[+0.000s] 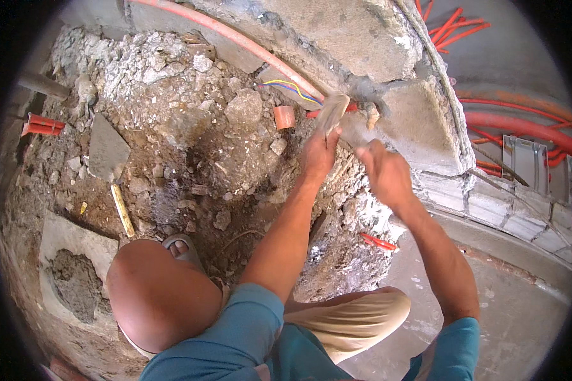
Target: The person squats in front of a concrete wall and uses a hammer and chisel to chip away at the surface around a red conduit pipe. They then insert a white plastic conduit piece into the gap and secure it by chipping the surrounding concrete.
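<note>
Both my arms reach forward to the base of the broken concrete wall. My left hand [320, 153] is closed around the lower end of a pale, flat, round-ended piece [332, 113], whose kind I cannot make out. It stands against the wall beside the end of an orange conduit [260, 54]. Yellow and blue wires [292, 87] lie alongside that conduit. To the right, my right hand [386, 173] is closed with its fingers curled, near the wall face. A greyish blur [357, 133] lies between the hands, so what the right hand holds is unclear.
A trowel [108, 151] with a worn yellowish handle lies on the rubble at left. Below it, wet mortar [76, 282] sits on a flat slab [54, 238]. A short orange pipe piece [285, 117] and red conduit pieces [379, 241] lie about. Red pipes [521, 124] run behind the wall.
</note>
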The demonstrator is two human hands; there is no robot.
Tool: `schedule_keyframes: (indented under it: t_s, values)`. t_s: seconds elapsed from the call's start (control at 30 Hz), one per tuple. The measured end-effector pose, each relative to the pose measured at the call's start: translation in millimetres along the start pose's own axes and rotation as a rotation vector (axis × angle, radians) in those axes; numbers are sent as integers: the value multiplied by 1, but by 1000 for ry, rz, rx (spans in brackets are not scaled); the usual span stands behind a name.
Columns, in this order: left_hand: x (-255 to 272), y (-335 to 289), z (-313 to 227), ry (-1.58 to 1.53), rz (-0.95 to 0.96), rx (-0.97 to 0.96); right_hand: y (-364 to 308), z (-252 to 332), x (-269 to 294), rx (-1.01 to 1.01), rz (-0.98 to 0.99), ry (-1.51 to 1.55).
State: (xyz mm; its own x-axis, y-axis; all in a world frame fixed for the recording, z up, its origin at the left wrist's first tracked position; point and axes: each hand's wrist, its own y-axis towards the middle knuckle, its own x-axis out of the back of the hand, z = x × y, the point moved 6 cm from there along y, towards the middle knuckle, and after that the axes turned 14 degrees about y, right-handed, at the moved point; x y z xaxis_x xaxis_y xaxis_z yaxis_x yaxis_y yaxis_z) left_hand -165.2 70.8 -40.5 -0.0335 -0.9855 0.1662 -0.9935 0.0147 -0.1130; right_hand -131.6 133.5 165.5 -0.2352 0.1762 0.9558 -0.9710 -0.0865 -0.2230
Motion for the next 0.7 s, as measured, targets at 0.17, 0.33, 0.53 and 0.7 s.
schedule_keyframes:
  t_s: [0.17, 0.33, 0.53, 0.7]
  values:
    - [11, -2, -4, -133, -107, -141, 3, 21, 9, 19, -10, -16]
    - [-16, -5, 17, -108, 39, 62, -13, 62, 5, 316, 77, -92]
    - [-25, -3, 22, -124, -43, -85, 6, -6, 1, 33, 79, -241]
    - [-14, -8, 9, -110, 17, 62, -21, 45, 1, 271, 135, -45]
